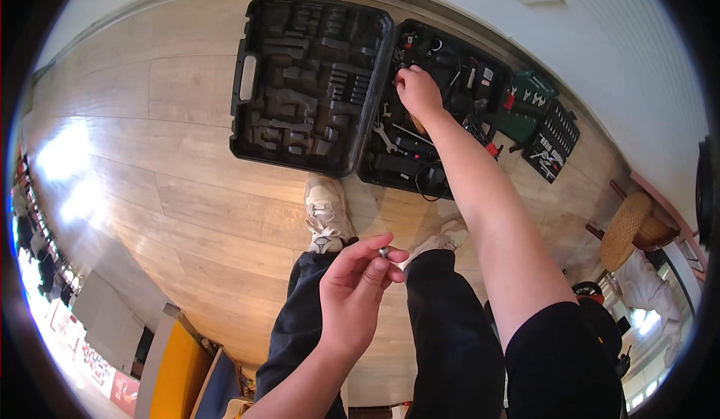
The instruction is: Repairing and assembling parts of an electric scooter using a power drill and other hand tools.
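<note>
My left hand (360, 288) is raised over the gap between my legs. A small shiny metal piece (384, 252), too small to name exactly, is pinched between its thumb and fingers. The open black tool case (363, 149) lies on the floor ahead of my feet. My right hand (418, 91) reaches into its right half, close to the hinge side, with fingers curled down among small parts. What those fingertips grip, if anything, is hidden. An open-end wrench (385, 137) lies in the same half, nearer to me.
The case's left half (292, 82) shows bare moulded slots. Beside the case on the right are a green pouch of wrenches (529, 108) and a black bit set (553, 143). A wall (592, 37) runs behind. My shoe (326, 213) stands just short of the case.
</note>
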`<state>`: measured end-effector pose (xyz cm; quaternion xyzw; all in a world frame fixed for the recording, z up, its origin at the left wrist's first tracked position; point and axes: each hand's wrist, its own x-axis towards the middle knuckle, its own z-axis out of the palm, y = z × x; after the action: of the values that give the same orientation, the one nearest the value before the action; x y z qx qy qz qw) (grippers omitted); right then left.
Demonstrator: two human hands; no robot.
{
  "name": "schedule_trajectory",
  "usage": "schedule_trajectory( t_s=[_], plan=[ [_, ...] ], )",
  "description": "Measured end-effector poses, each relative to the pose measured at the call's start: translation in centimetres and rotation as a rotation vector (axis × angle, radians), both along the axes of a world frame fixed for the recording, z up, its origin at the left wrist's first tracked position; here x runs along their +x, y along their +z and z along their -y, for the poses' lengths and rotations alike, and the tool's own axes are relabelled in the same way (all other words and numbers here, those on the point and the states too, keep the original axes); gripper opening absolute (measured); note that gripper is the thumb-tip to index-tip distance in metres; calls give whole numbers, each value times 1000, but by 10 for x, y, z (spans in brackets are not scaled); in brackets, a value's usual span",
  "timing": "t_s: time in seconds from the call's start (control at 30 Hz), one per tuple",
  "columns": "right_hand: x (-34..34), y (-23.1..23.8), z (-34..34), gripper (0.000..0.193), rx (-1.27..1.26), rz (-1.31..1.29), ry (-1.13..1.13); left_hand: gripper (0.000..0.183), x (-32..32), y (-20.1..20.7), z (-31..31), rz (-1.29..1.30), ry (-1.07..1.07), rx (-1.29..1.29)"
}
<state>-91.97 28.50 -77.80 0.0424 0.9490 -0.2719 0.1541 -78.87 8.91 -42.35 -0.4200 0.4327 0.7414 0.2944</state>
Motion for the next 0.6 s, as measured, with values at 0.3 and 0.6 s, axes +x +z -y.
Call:
schedule_trajectory(
  t_s=[0.3,0.6],
  plan=[
    [3,-3,-2,14,-93,31,-56,32,9,-8,-4,-13,146,198],
    [1,12,-12,14,-117,68,-140,18,1,-7,-19,114,122,75]
  ],
)
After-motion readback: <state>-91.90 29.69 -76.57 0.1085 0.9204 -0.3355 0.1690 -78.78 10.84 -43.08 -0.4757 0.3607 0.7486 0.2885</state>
